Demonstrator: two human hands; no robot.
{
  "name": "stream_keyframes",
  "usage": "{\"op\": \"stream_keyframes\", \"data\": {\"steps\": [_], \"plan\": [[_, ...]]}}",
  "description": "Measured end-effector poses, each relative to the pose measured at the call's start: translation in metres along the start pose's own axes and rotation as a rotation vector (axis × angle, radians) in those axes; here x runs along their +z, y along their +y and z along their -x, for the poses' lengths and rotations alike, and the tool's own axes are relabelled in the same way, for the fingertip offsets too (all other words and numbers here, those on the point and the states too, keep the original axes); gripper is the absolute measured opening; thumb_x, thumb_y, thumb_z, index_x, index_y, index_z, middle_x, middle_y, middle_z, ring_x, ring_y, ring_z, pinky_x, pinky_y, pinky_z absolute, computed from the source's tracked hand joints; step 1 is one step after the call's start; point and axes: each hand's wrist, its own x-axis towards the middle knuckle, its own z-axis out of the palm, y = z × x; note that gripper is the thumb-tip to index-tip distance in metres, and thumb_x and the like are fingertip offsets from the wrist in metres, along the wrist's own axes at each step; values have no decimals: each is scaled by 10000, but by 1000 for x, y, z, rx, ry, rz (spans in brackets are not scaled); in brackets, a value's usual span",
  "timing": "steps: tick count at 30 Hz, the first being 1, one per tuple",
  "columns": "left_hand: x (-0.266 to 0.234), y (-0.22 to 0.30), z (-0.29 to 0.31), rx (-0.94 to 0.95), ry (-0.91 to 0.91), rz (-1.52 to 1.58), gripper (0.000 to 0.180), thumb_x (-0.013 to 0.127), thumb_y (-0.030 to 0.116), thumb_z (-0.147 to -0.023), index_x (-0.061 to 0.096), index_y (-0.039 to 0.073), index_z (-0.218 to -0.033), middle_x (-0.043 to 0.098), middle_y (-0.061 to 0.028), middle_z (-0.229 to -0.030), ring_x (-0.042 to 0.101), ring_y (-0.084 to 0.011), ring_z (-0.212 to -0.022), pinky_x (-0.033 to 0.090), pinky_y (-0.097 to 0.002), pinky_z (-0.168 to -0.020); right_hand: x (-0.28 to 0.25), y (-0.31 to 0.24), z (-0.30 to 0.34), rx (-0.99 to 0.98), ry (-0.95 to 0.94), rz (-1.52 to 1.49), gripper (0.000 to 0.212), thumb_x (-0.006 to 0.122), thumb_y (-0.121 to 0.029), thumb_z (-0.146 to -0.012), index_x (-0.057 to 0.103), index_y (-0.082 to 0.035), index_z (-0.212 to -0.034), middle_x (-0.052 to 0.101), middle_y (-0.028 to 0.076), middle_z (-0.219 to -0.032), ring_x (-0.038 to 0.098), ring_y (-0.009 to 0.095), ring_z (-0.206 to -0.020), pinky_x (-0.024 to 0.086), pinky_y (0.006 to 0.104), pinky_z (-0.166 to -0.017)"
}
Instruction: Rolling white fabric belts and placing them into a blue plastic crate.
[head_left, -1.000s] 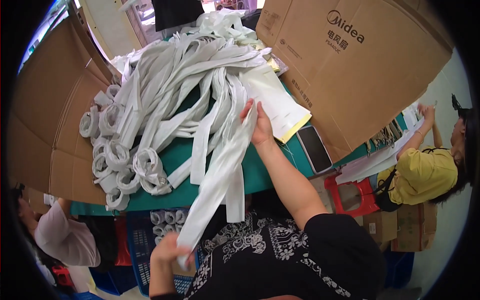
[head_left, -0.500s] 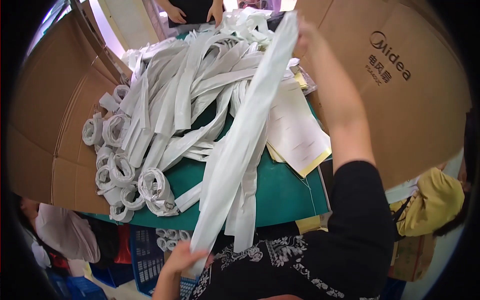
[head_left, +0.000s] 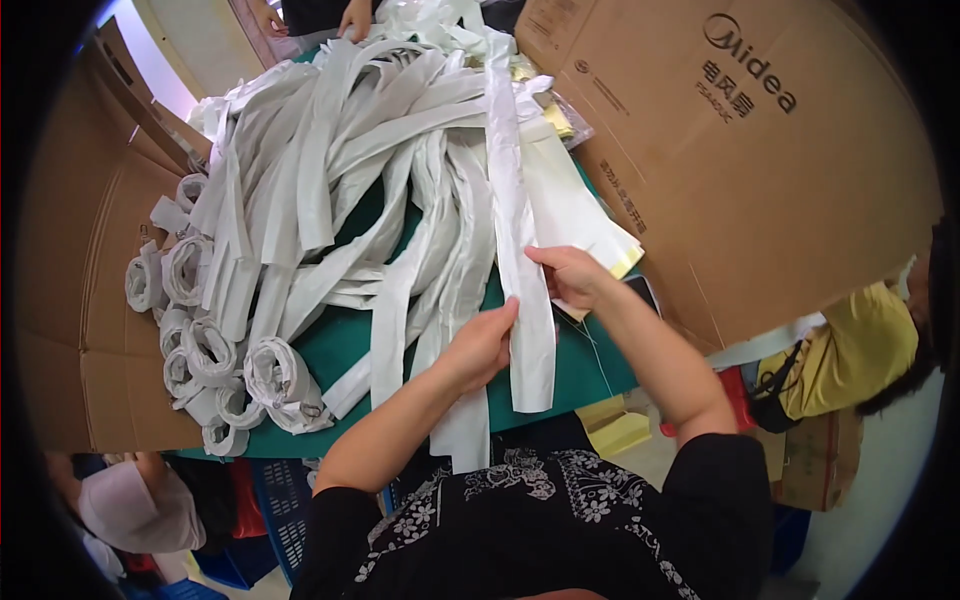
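Observation:
A long white folded strip (head_left: 508, 170), plastic- or paper-like, lies lengthwise over the right side of the heap, its near end hanging flat toward me. My left hand (head_left: 484, 348) pinches its left edge, thumb on top and the other fingers partly hidden. Slightly farther up, my right hand (head_left: 570, 276) grips the right edge between thumb and fingers. Left of the held strip, many similar white strips (head_left: 330, 140) lie in a loose heap on the green table (head_left: 335, 350). Some loose ends hang over its near edge.
Several rolled-up white coils (head_left: 280, 375) stand at the table's left. White sheets with yellow edges (head_left: 575, 200) lie at right. Tall cardboard (head_left: 700, 200) walls both sides. A blue crate (head_left: 278, 505) sits below the table. Another person's hands (head_left: 355, 18) are at the far side.
Both hands have come together from the strip's far and near ends to its lower middle. The slanted, raised strip now lies nearly straight over the heap. The view has shifted right.

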Motion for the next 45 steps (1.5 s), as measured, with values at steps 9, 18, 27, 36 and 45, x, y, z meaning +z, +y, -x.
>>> {"op": "stream_keyframes", "data": {"steps": [9, 18, 27, 36, 45], "plan": [[-9, -16, 41, 1450, -16, -2052, 364, 548, 109, -754, 549, 130, -1118, 539, -59, -1149, 496, -209, -1093, 404, -357, -910, 9, 46, 13, 13, 19, -361, 193, 524, -132, -867, 565, 9, -993, 635, 93, -890, 628, 189, -780, 526, 347, -728], [12, -48, 29, 623, 413, -757, 92, 643, 105, -766, 582, 38, -751, 591, 0, -698, 528, -94, -608, 402, -235, -589, 5, 75, 20, -176, -74, -352, 250, 509, -39, -844, 518, 2, -1090, 608, 87, -972, 613, 175, -850, 512, 317, -767], [11, -27, 8, -33, 346, -32, 213, 532, 249, -813, 590, 83, -934, 617, -9, -771, 552, -92, -613, 336, -210, -423, -5, 71, 40, -359, -214, -52, 398, 516, 4, -799, 494, -8, -1196, 593, 56, -1063, 580, 156, -952, 463, 287, -841], [-28, -25, -24, -197, 27, 181, 307, 506, 363, -884, 584, 66, -896, 588, -16, -706, 483, -78, -485, 274, -203, -345, -17, 78, 53, -445, -163, 477, 228, 580, -136, -818, 618, 11, -988, 632, 42, -860, 568, 87, -761, 460, 228, -699], [-5, -44, 7, 1216, 194, -1649, 522, 715, 161, -663, 522, 68, -1139, 513, -73, -1143, 485, -272, -1012, 400, -358, -860, 9, 86, 72, 90, 149, -289, 239, 469, -281, -896, 597, -117, -1014, 613, 22, -859, 579, 154, -752, 465, 309, -700]]}}
